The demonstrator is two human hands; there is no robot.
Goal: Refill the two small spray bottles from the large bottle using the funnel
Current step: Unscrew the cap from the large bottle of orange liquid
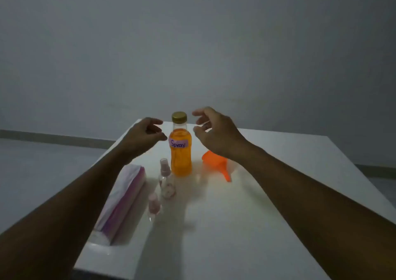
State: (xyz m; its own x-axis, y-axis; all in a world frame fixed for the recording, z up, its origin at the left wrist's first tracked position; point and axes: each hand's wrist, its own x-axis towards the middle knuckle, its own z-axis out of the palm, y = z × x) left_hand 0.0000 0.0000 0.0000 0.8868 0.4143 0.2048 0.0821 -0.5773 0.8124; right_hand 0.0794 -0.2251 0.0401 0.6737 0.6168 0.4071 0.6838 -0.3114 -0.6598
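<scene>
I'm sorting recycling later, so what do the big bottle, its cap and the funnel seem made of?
Large bottle: likely clear glossy plastic; the orange liquid shows through. Cap: gold with a dull sheen, metal or coated plastic, cannot tell. Funnel: orange, smooth, slightly translucent, probably plastic.

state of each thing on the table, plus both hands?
large bottle: upright, gold cap on, mostly full of orange liquid
funnel: lying on its side, untouched
far spray bottle: upright, sprayer on, looks empty
near spray bottle: upright, sprayer on, fill unclear
left hand: empty, beside the large bottle
right hand: empty, beside the gold cap
</scene>
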